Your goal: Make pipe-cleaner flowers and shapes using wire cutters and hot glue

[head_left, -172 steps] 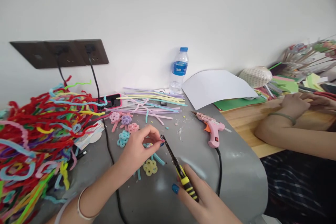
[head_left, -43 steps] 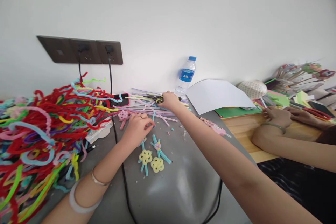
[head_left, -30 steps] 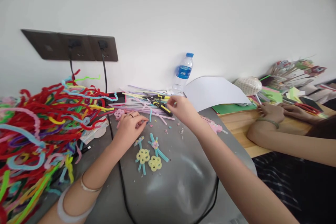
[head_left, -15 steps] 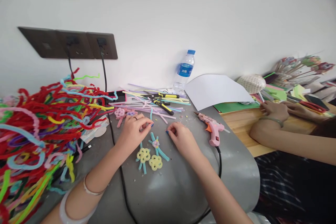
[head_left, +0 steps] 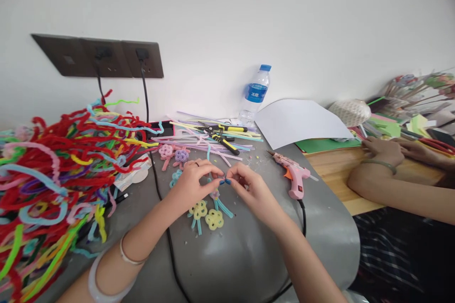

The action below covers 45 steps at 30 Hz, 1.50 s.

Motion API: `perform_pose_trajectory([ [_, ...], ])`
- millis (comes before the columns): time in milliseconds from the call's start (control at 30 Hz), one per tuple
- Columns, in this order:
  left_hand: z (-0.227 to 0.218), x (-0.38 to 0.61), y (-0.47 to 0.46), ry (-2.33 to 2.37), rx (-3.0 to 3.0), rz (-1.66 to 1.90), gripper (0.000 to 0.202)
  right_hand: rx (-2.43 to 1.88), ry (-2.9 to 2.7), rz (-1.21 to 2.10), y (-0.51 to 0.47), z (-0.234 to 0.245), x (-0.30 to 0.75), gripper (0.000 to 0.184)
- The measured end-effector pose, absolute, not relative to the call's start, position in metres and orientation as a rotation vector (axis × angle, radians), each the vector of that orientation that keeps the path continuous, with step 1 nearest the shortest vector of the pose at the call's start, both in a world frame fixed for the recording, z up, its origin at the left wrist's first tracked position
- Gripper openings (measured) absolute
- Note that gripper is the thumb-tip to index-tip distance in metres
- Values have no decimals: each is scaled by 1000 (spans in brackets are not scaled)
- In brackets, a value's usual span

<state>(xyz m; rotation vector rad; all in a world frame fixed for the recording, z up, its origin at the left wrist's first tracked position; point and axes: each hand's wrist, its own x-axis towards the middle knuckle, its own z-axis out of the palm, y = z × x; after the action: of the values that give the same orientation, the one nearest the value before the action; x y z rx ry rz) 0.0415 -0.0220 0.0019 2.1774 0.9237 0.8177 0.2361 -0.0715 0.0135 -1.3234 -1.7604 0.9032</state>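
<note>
My left hand [head_left: 199,181] and my right hand [head_left: 247,184] meet above the grey table [head_left: 249,255], thumbs and forefingers pinched with their tips together. Whatever sits between the fingertips is too small to make out. Just below lie two yellow pipe-cleaner flowers [head_left: 214,219] with light blue stems. A light blue pipe-cleaner piece with a small pink centre [head_left: 214,194] is partly covered by my fingers. Behind my left hand a short light blue pipe cleaner [head_left: 208,152] shows, and a purple flower [head_left: 181,155] and a pink flower [head_left: 166,151] lie farther back.
A heap of coloured pipe cleaners [head_left: 71,165] fills the left side. Yellow-and-black pliers [head_left: 225,143] rest on loose strips near a water bottle [head_left: 256,94]. A pink glue gun [head_left: 295,177] with a black cord lies right. Another person's arm [head_left: 391,189] rests on the wooden table.
My hands have come together from apart, their fingertips now meeting. My left hand has shifted right, uncovering the purple flower and a blue one. The view has swung slightly left.
</note>
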Motion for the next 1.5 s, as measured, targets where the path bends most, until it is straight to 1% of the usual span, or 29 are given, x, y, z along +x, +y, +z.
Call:
perform_pose_trajectory([
  [333,5,41,-23,872,2103,849,16,-1286,-1857,769,-72,22,231,10],
  [400,6,41,-23,880,2069,885,16,-1373,-1811,749,-70,19,237,9],
  [467,7,40,-23,906,2025,920,16,-1545,-1738,714,-68,12,246,9],
  [567,8,38,-22,947,1985,936,18,-1735,-1686,655,-66,-1,259,16],
  [733,9,39,-22,959,1975,927,18,-1776,-1550,560,-69,-4,267,35],
  [767,9,39,-22,961,1974,932,18,-1769,-1536,522,-70,-2,267,35],
  [867,10,39,-22,954,1963,935,19,-1685,-1541,457,-71,7,265,19],
  [900,10,39,-22,948,1956,929,19,-1644,-1551,467,-72,10,264,18],
  [967,10,39,-23,933,1938,905,21,-1550,-1579,526,-75,17,259,19],
  [1133,11,40,-26,858,1788,839,21,-1264,-1628,699,-83,32,235,7],
  [1233,11,41,-27,803,1698,851,22,-1205,-1620,699,-85,33,221,7],
  [1500,5,43,-29,838,1675,910,24,-1225,-1597,582,-82,27,208,11],
])
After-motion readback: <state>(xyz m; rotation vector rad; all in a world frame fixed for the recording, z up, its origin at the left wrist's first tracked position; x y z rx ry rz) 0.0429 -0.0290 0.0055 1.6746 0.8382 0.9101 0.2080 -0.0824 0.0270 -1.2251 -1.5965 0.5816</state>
